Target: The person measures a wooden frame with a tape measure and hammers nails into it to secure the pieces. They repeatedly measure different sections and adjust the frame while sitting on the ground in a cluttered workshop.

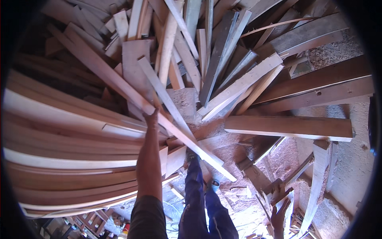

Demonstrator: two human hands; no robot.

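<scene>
My left hand (151, 118) reaches forward and closes around the edge of a long, narrow wooden plank (187, 140). This plank slants from the upper left down toward my legs, its lower end lying over another thin strip. A second narrow plank (165, 93) leans just beyond the hand, beside a wide reddish board (135, 59). Low on the right is my right hand (279, 215), fingers stretched out and apart, close to some short dark wood pieces (274, 189). Whether it touches them is unclear.
Long boards (75, 153) lie stacked along the left. A jumbled heap of offcuts (191, 44) fills the far side. A thick beam (290, 126) juts in from the right, above an upright plank (317, 183). Wood scraps and dust cover the floor (234, 199) around my feet.
</scene>
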